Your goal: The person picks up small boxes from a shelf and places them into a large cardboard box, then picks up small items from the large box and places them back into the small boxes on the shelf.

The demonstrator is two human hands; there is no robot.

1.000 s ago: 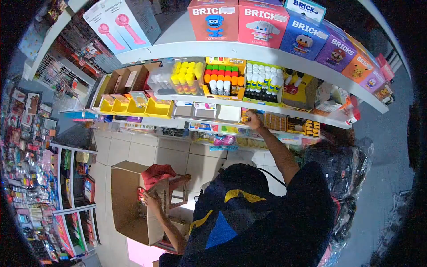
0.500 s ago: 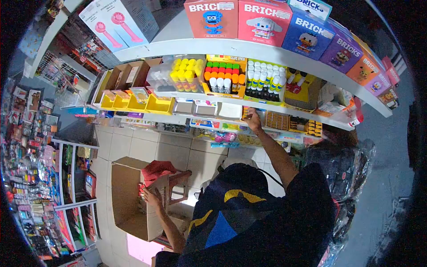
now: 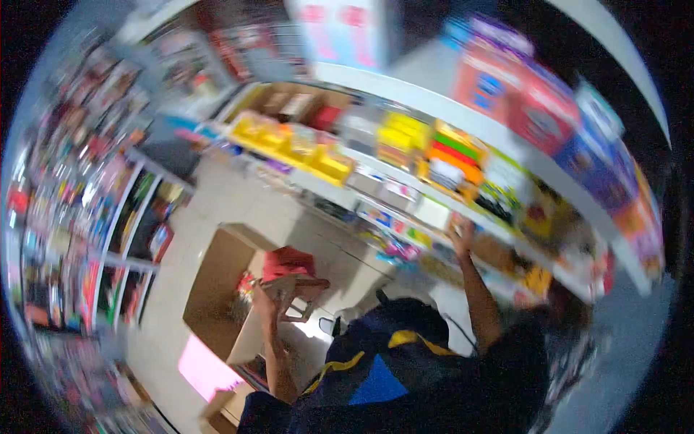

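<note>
In the head view, the whole scene is smeared by motion blur, so fine detail is lost. The landmark is the open cardboard box (image 3: 220, 296) standing on the tiled floor (image 3: 217, 210).

The left hand (image 3: 266, 300) is at the right-hand edge of the cardboard box, at the box's top flap, which it seems to touch. Its fingers lie against that flap, but the blur hides whether they are curled round it or merely resting, so I cannot tell how they stand. Just right of the box, beside the hand, stands a wooden stool (image 3: 300, 289), with a red cloth (image 3: 288, 262) bunched just above it at the box's upper right corner.

The right hand (image 3: 460, 233) is well apart from the box, up and to the right, raised to the front edge of a shelf (image 3: 405, 217) of small packets. Its fingers meet the goods there; whether they grip anything cannot be told.

Farther above the box, on a higher shelf, sit yellow bins (image 3: 303, 148), and higher still a row of toy boxes (image 3: 535, 101).
</note>
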